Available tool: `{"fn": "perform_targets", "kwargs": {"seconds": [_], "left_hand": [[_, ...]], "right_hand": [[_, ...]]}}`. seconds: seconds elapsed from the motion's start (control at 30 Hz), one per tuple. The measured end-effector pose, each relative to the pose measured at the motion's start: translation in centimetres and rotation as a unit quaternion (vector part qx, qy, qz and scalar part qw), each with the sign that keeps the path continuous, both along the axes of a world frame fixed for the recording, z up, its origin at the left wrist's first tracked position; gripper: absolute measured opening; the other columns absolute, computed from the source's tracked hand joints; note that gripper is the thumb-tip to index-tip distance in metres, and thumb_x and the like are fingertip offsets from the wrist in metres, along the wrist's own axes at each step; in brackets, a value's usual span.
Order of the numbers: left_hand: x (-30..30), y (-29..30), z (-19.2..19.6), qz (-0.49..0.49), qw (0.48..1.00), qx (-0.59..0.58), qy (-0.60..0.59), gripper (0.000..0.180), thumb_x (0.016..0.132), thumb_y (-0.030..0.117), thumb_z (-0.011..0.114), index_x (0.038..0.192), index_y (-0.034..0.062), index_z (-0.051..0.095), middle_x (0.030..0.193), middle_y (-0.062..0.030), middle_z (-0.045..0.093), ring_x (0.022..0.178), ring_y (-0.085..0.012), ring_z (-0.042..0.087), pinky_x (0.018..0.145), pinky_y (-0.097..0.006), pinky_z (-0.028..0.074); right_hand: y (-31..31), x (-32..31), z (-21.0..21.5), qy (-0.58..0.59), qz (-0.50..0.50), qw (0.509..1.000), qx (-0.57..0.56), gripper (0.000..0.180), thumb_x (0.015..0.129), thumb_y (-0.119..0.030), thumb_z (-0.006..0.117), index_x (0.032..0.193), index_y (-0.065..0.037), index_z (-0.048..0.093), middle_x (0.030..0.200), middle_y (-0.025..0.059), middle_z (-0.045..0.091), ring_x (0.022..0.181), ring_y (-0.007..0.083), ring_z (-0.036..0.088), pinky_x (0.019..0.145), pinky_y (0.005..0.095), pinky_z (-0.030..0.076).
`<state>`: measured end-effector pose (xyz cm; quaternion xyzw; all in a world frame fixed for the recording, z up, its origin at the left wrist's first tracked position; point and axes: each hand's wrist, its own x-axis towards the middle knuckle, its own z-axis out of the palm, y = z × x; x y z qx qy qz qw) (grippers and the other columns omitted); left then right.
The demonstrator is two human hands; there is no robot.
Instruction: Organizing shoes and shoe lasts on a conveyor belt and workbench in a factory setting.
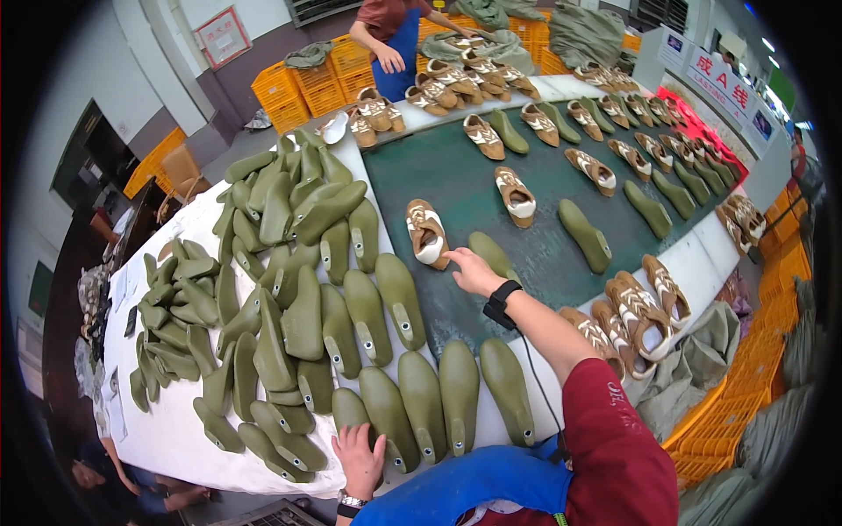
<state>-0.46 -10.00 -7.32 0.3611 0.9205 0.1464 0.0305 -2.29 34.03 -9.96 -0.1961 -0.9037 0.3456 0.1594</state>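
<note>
My left hand (358, 458) lies with its fingers spread on a green shoe last (349, 408) at the near edge of the table. Beside that last, several more green lasts (419, 399) stand in a row, toes pointing away from me. My right hand (478, 273) reaches over the dark green belt (474, 309), its fingers stretched out. Its fingertips are at the heel of a brown and white shoe upper (427, 232); whether they touch it I cannot tell. Just beyond this hand lies another green last (493, 254), partly covered by the hand.
A big heap of green lasts (276, 206) covers the white table at left. Shoe uppers and lasts run along the belt. More uppers (636, 311) lie on its right ledge, above orange crates (728, 412). Across the belt stands a co-worker in a blue apron (401, 53) near piled uppers.
</note>
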Motion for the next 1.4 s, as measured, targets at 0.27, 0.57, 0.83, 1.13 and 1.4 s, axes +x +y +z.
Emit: {"fn": "perform_targets", "kwargs": {"seconds": [0.27, 0.57, 0.83, 1.13, 1.4], "left_hand": [[-0.9, -2.5, -2.2, -0.026, 0.994, 0.097, 0.031, 0.027, 0.073, 0.014, 0.067, 0.094, -0.0023, 0.059, 0.113, -0.022, 0.052, 0.109, -0.0415, 0.045, 0.093, -0.045, 0.038], [-0.8, -2.1, -3.1, -0.054, 0.99, 0.118, 0.054, 0.021, 0.071, 0.011, 0.065, 0.089, 0.0008, 0.061, 0.109, -0.0182, 0.056, 0.106, -0.04, 0.048, 0.092, -0.045, 0.04], [-0.9, -3.0, -3.6, -0.051, 0.991, 0.115, 0.053, 0.02, 0.073, 0.012, 0.064, 0.089, 0.0013, 0.061, 0.109, -0.0172, 0.056, 0.107, -0.0392, 0.048, 0.093, -0.044, 0.039], [-1.2, -4.0, -6.7, 0.042, 0.977, 0.206, -0.038, 0.02, 0.072, 0.011, 0.064, 0.088, 0.0001, 0.06, 0.107, -0.0186, 0.056, 0.106, -0.0393, 0.047, 0.094, -0.045, 0.038], [-0.7, -3.9, -4.2, -0.03, 0.985, 0.162, 0.051, 0.018, 0.07, 0.009, 0.064, 0.085, -0.0004, 0.06, 0.104, -0.0183, 0.056, 0.104, -0.04, 0.047, 0.093, -0.045, 0.038]], "right_hand": [[-11.3, 12.3, 24.0, 0.125, 0.294, 0.919, -0.232, 0.027, 0.083, -0.009, 0.057, 0.11, -0.002, 0.058, 0.091, 0.0078, 0.064, 0.082, 0.0134, 0.059, 0.076, 0.0283, 0.048], [-25.6, 21.2, 32.6, 0.463, 0.355, 0.811, -0.041, 0.025, 0.073, -0.009, 0.059, 0.096, -0.001, 0.065, 0.068, 0.0036, 0.055, 0.047, 0.0089, 0.045, 0.039, 0.021, 0.032], [-23.2, 22.8, 32.4, 0.339, 0.495, 0.784, 0.158, 0.027, 0.083, -0.013, 0.041, 0.09, 0.009, 0.054, 0.094, 0.0165, 0.059, 0.08, 0.0235, 0.059, 0.077, 0.0282, 0.049], [-22.3, 17.8, 26.6, 0.209, 0.299, 0.92, 0.144, 0.023, 0.07, -0.014, 0.057, 0.093, -0.008, 0.056, 0.074, 0.0069, 0.057, 0.06, 0.0252, 0.057, 0.051, 0.0344, 0.045], [-18.1, 23.3, -1.5, -0.147, 0.024, 0.988, 0.045, 0.045, 0.078, -0.026, 0.06, 0.12, -0.014, 0.052, 0.125, 0.0211, 0.041, 0.11, 0.0401, 0.044, 0.093, 0.0458, 0.04]]}}
